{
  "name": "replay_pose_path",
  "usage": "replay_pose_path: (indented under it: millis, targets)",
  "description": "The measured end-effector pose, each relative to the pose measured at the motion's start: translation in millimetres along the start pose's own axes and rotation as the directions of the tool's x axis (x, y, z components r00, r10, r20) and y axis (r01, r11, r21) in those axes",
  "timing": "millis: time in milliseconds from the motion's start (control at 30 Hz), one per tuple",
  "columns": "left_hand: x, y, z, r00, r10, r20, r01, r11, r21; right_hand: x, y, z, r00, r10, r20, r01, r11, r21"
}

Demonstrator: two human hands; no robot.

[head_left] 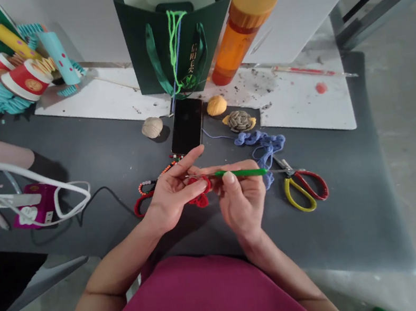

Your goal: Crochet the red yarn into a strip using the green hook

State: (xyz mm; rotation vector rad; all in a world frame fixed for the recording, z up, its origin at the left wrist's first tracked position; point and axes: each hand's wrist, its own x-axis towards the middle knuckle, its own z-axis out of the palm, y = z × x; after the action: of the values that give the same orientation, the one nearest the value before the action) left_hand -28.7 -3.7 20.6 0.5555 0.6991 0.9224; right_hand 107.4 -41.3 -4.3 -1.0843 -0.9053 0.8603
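Note:
Between the fingers of my left hand (169, 197) is a small red crochet piece (200, 200), its lower edge showing below the thumb. My right hand (242, 198) grips a crochet hook by its green handle (245, 172), and the thin metal tip reaches left to the red piece. Part of the red work is hidden by the fingers. Just right of my right hand lies blue crochet work (266, 142), its yarn running left toward a phone (187, 126). Scissors (306, 189) with one yellow and one red handle rest farther right. A beaded strand (147, 187) lies behind my left hand.
At the back stand a dark green paper bag (148, 69) with green yarn hung over it and an orange bottle (237, 32). A beige ball (152, 127), a yellow ball (216, 105) and a grey rosette (240, 121) flank the phone. Cables and a purple box (34, 205) are left.

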Motion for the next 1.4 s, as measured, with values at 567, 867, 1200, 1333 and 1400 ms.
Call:
replay_pose_path:
  millis: [567, 867, 1200, 1333, 1400]
  targets:
    - [3, -1, -8.5, 0.999, -0.054, 0.002, 0.054, 0.998, -0.021, -4, -5, -3, 0.964, -0.261, -0.041, 0.234, 0.915, -0.328]
    - [2, 2, -9.2, 0.997, -0.069, 0.042, 0.069, 0.998, 0.012, 7, 1, -9, 1.000, 0.022, 0.013, -0.022, 0.999, 0.025]
    - [-1, -1, -6.3, 0.993, 0.115, 0.019, -0.116, 0.974, 0.196, 5, -1, 2, 0.997, -0.057, 0.047, 0.055, 0.998, 0.040]
    - [-2, -6, -3.6, 0.975, 0.221, -0.009, -0.212, 0.947, 0.240, 4, -3, 1, 0.893, -0.422, 0.156, 0.448, 0.867, -0.218]
    - [-2, -7, -3.4, 0.975, 0.223, -0.016, -0.213, 0.949, 0.232, 4, -2, 3, 0.863, -0.488, 0.132, 0.505, 0.828, -0.241]
